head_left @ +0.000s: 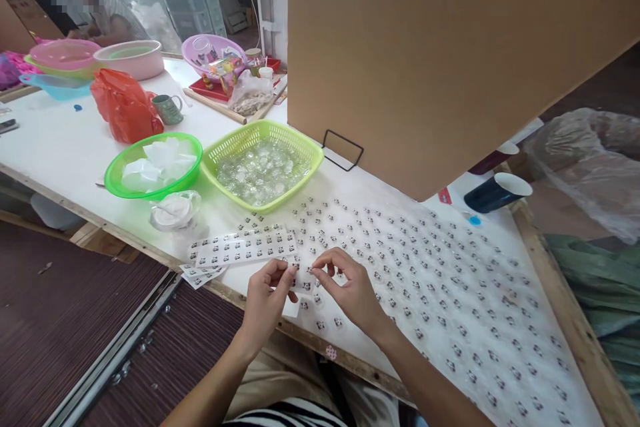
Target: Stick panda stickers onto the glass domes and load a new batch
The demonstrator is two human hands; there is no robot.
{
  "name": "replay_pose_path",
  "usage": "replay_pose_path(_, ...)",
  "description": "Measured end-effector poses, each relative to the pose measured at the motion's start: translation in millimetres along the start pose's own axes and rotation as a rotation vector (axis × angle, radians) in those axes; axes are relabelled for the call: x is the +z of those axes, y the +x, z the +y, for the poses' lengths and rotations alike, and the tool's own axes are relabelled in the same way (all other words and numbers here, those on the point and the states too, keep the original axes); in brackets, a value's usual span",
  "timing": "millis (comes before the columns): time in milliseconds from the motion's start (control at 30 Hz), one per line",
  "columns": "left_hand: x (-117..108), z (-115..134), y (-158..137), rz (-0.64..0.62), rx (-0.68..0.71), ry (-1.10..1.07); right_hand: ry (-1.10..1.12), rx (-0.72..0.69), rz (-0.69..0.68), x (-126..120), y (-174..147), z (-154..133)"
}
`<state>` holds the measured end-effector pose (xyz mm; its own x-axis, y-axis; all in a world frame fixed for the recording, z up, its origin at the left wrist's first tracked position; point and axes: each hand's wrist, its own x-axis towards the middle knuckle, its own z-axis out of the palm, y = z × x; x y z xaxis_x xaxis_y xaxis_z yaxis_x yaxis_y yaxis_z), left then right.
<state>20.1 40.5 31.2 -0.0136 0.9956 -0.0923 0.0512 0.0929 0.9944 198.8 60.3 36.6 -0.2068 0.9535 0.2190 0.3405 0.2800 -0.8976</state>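
Observation:
At the table's near edge, my left hand [267, 297] is closed in a pinch on a small white panda sticker sheet [306, 285]. Just to its right, my right hand [353, 290] has thumb and forefinger pressed together on what looks like a single panda sticker [311, 271], small and partly hidden by the fingertips. More white sheets [245, 247] printed with rows of pandas lie left of my hands, overlapping. Clear round pieces bearing panda pictures [425, 300] spread in many rows over the table to the right and beyond.
A yellow-green basket [313, 170] holds many clear round pieces. Beside it stand a green bowl [113, 180] with white scraps, a plastic bag [175, 211], a red bag [125, 107] and a mug [169, 110]. A large cardboard panel [425, 60] rises behind; a dark cup [493, 193] lies tipped right.

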Motion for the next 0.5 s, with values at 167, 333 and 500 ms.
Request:
replay_pose_path(167, 0, 0, 1, 0.017, 0.023, 0.061, 0.050, 0.011, 0.115, -2, 5, -4)
replay_pose_path(333, -1, -3, 3, 0.004, 0.037, 0.086, 0.151, 0.094, 0.056, 11, 14, -6)
replay_pose_path(500, -4, -7, 6, -0.004, 0.042, 0.097, 0.258, 0.125, -0.004, 26, 19, -8)
